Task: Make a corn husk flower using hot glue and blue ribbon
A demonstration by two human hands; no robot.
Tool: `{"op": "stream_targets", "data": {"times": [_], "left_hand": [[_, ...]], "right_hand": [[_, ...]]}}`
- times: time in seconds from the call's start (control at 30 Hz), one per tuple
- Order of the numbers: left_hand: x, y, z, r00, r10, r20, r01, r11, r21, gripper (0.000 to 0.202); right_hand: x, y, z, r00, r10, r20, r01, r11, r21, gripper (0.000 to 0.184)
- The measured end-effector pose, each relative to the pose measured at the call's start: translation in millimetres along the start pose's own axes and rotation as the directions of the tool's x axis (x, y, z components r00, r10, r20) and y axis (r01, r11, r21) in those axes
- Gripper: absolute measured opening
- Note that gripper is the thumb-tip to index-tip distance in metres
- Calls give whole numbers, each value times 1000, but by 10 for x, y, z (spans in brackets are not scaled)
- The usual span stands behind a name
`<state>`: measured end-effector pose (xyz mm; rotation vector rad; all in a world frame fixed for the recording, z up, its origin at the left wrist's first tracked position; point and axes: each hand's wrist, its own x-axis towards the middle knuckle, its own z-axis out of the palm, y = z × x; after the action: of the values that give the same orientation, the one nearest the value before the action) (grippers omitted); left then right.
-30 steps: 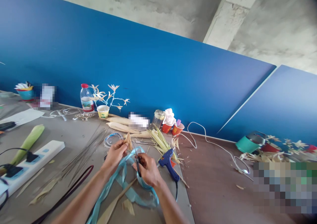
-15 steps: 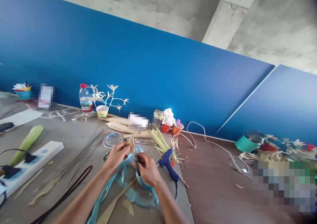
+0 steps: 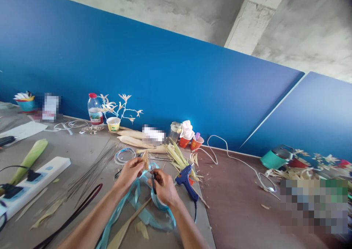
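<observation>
Between the fingertips of my left hand [image 3: 134, 169] is a pointed piece of dry tan corn husk [image 3: 145, 158]. My right hand [image 3: 162, 186] is closed around black-handled scissors [image 3: 153, 179], their thin metal blades pointing up beside the husk; the handles are partly hidden by my fingers. Light blue ribbon [image 3: 150, 218] lies in loops on the table under both hands. A long dry husk strip [image 3: 128, 225] runs below my wrists. Just right of my right hand rests a blue glue gun [image 3: 187, 183].
Pale green husks [image 3: 177, 157] lie behind the glue gun. Thin wires [image 3: 90, 168] and a white power strip [image 3: 46, 181] are on the left. At the back stand a bottle [image 3: 95, 111], a potted husk-flower branch [image 3: 113, 124] and red cups [image 3: 197, 143]. A blue partition [image 3: 165, 69] rises behind.
The scissors and my right hand have shifted very slightly beside the husk piece. My left hand keeps its hold, nearly still.
</observation>
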<state>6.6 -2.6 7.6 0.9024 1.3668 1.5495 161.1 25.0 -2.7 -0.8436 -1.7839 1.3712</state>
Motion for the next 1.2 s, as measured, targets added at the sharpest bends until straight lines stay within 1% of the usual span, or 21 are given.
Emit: {"op": "stream_targets", "data": {"times": [0.07,0.13,0.17,0.23,0.33,0.5,0.6,0.73,0.97,1.2], "left_hand": [[-9,11,14,1000,5,-7,-5,1000,-22,25],[-15,8,37,1000,7,5,-7,1000,-9,25],[-17,0,52,1000,8,18,-8,1000,13,25],[-20,-20,86,999,15,49,-18,997,78,24],[-25,-55,125,996,42,76,-54,984,170,25],[-28,-104,125,990,73,121,-104,957,271,23],[-27,-123,113,987,74,146,-116,944,308,22],[-34,-115,118,986,79,147,-124,936,328,22],[-62,-24,134,986,89,144,-138,916,378,21],[-44,-54,105,982,78,171,-128,944,304,18]], "right_hand": [[15,-37,17,998,8,-58,2,984,179,24],[28,-81,29,991,34,-132,13,940,342,33],[33,-99,33,986,46,-162,22,919,393,36],[37,-116,39,978,47,-202,47,898,437,40],[38,-95,53,973,34,-227,69,899,433,41],[53,-45,72,960,115,-255,-12,928,371,40],[68,-38,63,958,137,-251,-39,931,362,39],[89,-22,42,956,152,-250,-50,926,375,40],[94,-4,33,961,134,-243,-42,936,350,37],[95,-23,21,967,112,-228,-33,945,324,36]]}}
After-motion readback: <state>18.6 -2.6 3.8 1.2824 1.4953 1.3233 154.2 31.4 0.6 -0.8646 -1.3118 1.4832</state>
